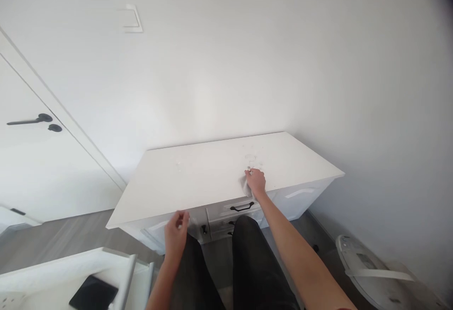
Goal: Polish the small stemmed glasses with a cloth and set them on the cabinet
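Observation:
My right hand (256,180) is closed on a pale, thin cloth (245,187), which hangs crumpled below the fingers. It rests on the white top of a cabinet (201,173), near the front edge. Just beyond the fingertips are wet-looking spots (250,157) on that surface, with a few fainter ones farther left. In front of the cabinet's front edge, my left hand (176,229) is held up with its fingers curled toward the thumb. Whether anything is between them I cannot make out.
Drawers with black handles (242,206) face my knees. A white wall (219,64) rises behind the cabinet. At left is a door with a black handle (30,119). A white unit (71,263) holding a dark flat object (94,293) stands lower left; a white appliance (375,272) sits lower right.

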Motion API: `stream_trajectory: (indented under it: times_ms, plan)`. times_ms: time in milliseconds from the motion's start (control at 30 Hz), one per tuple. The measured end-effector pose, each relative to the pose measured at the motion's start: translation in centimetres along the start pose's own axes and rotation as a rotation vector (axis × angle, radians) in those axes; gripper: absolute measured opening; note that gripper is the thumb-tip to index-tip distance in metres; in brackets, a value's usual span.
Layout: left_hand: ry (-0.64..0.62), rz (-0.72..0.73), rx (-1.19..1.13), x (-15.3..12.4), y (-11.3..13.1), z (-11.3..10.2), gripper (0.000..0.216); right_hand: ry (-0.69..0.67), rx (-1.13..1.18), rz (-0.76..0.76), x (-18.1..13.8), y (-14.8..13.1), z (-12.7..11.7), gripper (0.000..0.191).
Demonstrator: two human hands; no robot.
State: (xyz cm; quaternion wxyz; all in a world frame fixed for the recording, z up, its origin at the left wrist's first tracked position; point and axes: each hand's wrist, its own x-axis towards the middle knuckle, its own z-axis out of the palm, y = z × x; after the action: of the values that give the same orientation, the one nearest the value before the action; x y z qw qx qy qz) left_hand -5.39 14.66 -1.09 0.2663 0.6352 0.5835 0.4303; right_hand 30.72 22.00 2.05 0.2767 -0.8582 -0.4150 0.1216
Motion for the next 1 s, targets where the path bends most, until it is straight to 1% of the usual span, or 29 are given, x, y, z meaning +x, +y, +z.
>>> stream_trajectory:
  times_ms: [100,167,233,333,467,633,767,900,1000]
  plan:
    - [0.147,-0.111,0.063,5.4,-0.8,0.7,0.026,0.002,-0.008,0.010,0.1,0.1,0.4,0.031]
    - [0.203,-0.181,0.110,8.7,-0.8,1.4,0.030,0.019,-0.006,0.010,-0.1,0.2,0.5,0.033]
    - [0.216,-0.236,0.140,11.5,-0.6,2.0,0.036,0.041,-0.001,0.005,-0.5,0.3,0.5,0.035]
    - [0.226,-0.292,0.179,14.7,-0.2,3.1,0.038,0.056,-0.014,-0.002,-1.0,0.6,0.6,0.036]
    - [0.271,-0.312,0.203,17.7,0.2,4.3,0.040,0.037,-0.071,-0.039,-1.3,1.0,1.0,0.033]
    - [0.301,-0.301,0.144,20.5,0.1,5.1,0.043,0.012,-0.138,-0.095,-1.0,1.5,1.7,0.032]
    - [0.241,-0.294,0.063,21.7,0.4,5.3,0.041,0.005,-0.147,-0.109,-0.9,1.5,1.8,0.031]
    - [0.161,-0.310,-0.009,21.5,1.3,5.0,0.039,-0.017,-0.112,-0.128,-1.5,1.2,1.7,0.030]
    - [0.125,-0.336,-0.082,19.9,2.3,4.7,0.037,-0.032,-0.057,-0.158,-2.2,1.1,1.6,0.029]
